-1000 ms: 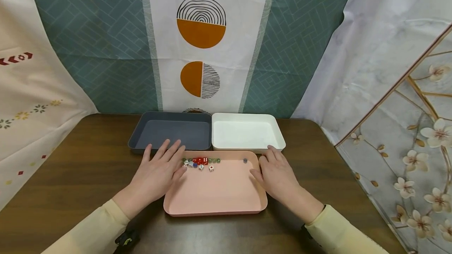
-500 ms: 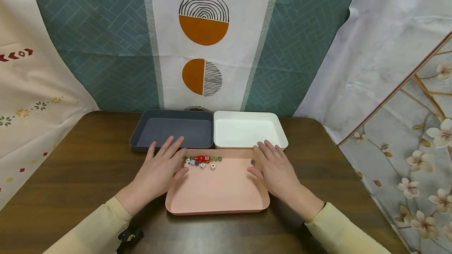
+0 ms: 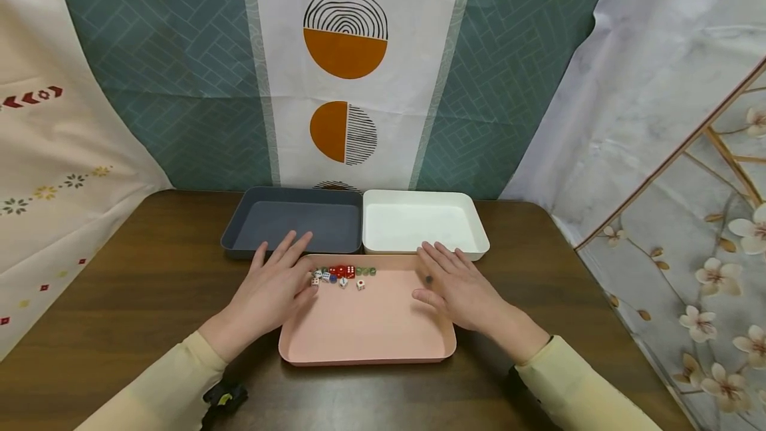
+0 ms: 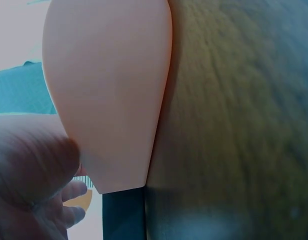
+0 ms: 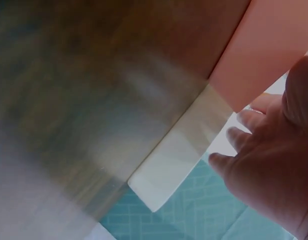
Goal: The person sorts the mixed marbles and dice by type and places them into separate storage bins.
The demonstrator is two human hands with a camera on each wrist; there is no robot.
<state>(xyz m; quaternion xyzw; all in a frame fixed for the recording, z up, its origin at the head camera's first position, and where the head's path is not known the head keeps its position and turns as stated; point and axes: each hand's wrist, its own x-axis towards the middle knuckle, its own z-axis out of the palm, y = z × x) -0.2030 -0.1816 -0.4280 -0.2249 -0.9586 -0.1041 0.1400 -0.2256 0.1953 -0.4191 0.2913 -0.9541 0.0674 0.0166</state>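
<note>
A pink tray lies on the table. Dice are gathered along its far left side: red dice, green dice, and several white dice with a blue die among them. My left hand is over the tray's left side, fingers spread and extended, beside the cluster and partly covering its left end. Over the far right corner reaches my right hand, fingers straight, thumb apart. A small dark die shows between its thumb and forefinger, apparently not pinched. Both wrist views show the hands above the tray's rim.
Behind the pink tray stand a dark grey tray on the left and a white tray on the right, side by side. The wooden table extends to both sides. Patterned cloth hangs behind the table.
My right hand has moved inward from the tray's right rim, and its fingers have straightened. The dark die lies slightly farther right than at first. My left hand has hardly moved.
</note>
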